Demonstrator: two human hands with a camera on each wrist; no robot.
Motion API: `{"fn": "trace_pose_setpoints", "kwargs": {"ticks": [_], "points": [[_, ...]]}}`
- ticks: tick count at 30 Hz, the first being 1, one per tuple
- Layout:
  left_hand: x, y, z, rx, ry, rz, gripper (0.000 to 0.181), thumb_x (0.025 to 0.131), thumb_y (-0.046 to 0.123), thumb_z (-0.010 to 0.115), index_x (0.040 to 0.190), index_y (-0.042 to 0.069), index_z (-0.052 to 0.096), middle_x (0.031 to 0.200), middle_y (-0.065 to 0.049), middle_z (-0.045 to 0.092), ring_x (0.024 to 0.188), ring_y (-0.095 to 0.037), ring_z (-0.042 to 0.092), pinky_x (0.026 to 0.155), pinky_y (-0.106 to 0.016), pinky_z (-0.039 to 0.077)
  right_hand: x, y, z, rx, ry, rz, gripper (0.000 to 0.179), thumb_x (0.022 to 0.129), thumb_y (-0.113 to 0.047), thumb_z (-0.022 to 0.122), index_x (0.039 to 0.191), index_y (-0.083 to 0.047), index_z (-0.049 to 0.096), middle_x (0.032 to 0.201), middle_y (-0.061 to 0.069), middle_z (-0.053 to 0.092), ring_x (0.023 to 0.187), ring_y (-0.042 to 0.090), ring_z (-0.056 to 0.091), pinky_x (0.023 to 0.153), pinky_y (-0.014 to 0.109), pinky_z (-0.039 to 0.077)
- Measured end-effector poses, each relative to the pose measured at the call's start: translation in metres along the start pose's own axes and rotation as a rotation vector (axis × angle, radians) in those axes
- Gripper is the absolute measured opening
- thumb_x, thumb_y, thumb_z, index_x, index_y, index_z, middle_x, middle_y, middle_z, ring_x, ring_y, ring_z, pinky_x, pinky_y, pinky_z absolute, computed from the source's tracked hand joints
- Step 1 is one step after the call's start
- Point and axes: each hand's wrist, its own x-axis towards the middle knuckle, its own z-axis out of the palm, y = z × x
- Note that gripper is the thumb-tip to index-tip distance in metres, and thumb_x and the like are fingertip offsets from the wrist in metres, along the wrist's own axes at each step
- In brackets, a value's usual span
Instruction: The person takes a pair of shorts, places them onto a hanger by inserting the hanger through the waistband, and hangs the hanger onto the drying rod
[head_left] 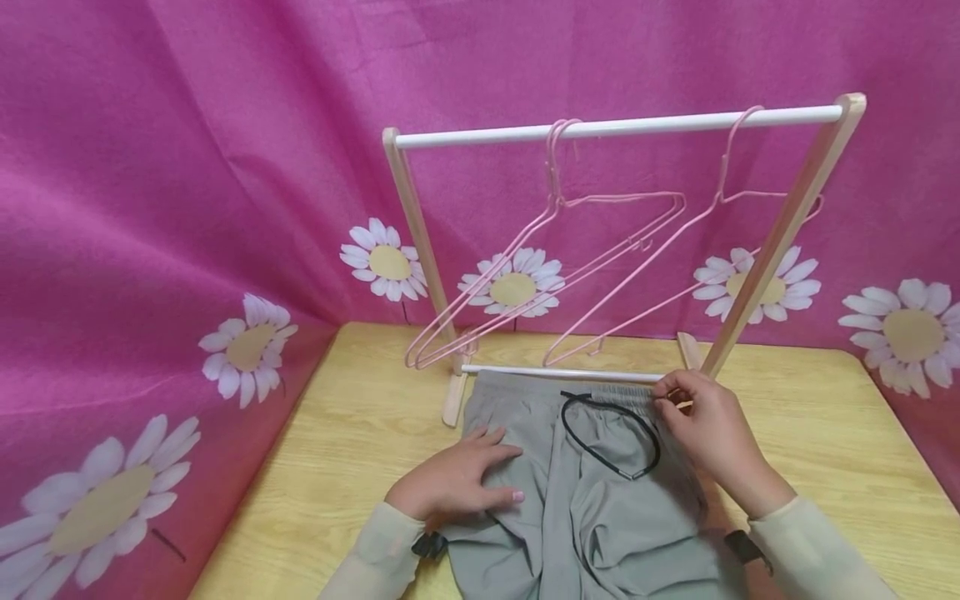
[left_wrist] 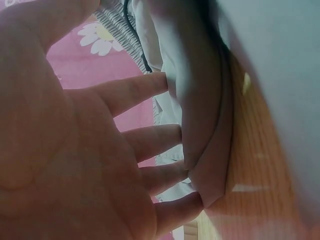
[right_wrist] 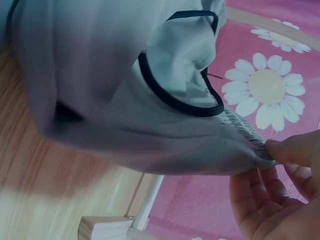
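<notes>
Grey pants [head_left: 525, 500] with an elastic waistband and a black drawstring [head_left: 611, 467] lie on the wooden table, waistband toward the rack. My left hand [head_left: 461, 475] rests on the left side of the pants with its fingers spread. In the left wrist view, the fingertips of that hand [left_wrist: 100, 140] touch the cloth. My right hand [head_left: 708, 425] pinches the right end of the waistband between thumb and fingers. The right wrist view shows the same hand [right_wrist: 285, 185] holding the waistband corner [right_wrist: 262, 155] stretched to a point.
A small garment rack [head_left: 780, 242] with wooden sides and a white top bar [head_left: 637, 127] stands behind the pants. Pink wire hangers [head_left: 510, 250] hang from the bar. A pink cloth with daisies [head_left: 285, 125] surrounds the table [head_left: 360, 392].
</notes>
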Motion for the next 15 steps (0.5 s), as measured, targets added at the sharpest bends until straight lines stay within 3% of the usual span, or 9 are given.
{"fn": "trace_pose_setpoints", "kwargs": {"ticks": [15], "points": [[0.001, -0.003, 0.002, 0.009, 0.017, 0.018, 0.073, 0.101, 0.071, 0.059, 0.161, 0.030, 0.054, 0.178, -0.009, 0.033, 0.167, -0.037, 0.024, 0.131, -0.059, 0.031, -0.004, -0.032, -0.002, 0.032, 0.002, -0.041, 0.018, 0.091, 0.004, 0.079, 0.097, -0.010, 0.071, 0.093, 0.000, 0.074, 0.087, 0.003, 0.065, 0.074, 0.032, 0.062]]}}
